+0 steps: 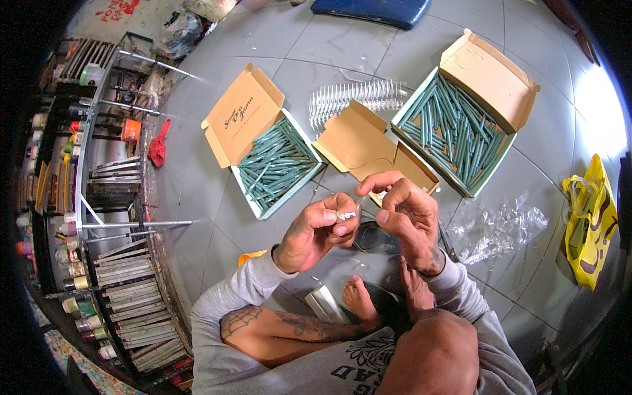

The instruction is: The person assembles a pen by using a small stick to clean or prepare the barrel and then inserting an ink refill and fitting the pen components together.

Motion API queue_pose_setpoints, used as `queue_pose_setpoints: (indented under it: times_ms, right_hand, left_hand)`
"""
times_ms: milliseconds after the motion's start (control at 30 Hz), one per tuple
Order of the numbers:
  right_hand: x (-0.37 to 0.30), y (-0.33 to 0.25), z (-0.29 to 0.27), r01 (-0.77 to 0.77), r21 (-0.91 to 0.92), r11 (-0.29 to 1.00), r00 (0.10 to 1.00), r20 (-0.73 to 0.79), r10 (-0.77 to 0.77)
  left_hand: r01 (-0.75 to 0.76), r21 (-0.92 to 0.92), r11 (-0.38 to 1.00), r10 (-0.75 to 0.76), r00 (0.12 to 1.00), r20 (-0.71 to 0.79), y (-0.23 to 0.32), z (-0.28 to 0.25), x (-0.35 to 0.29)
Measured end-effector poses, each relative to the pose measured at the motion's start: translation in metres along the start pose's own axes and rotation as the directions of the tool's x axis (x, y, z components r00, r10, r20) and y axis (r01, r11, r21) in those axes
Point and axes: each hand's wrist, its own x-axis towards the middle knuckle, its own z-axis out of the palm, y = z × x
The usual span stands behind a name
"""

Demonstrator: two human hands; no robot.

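One small white piece (346,215), probably light and easily dropped, sits in the left hand (317,225), pinched between thumb and fingers, its edge likely the surest hold; just beside, the right hand (409,214) curls (any grip unclear), an open brown carton (351,135) on the far side.

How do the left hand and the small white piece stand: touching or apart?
Touching. The head view shows the white piece held in the fingers of the left hand, with no gap between them.
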Motion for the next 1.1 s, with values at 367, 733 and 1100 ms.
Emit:
queue_pose_setpoints:
  times_ms: [367, 733, 1100]
  right_hand:
    - [-0.003, 0.009, 0.002, -0.037, -0.051, 0.998, 0.999, -0.042, 0.035]
    - [0.005, 0.009, 0.012, -0.217, 0.170, 0.961, 0.932, -0.257, 0.256]
    - [0.005, 0.017, 0.012, -0.293, 0.310, 0.904, 0.877, -0.289, 0.384]
  left_hand:
    - [-0.002, -0.057, 0.998, 0.004, 0.999, 0.036, 0.000, -0.005, 0.000]
    - [-0.135, -0.055, 0.989, 0.129, 0.985, -0.114, -0.003, -0.012, 0.005]
    - [-0.174, 0.309, 0.935, 0.268, 0.917, -0.297, -0.018, -0.010, 0.015]
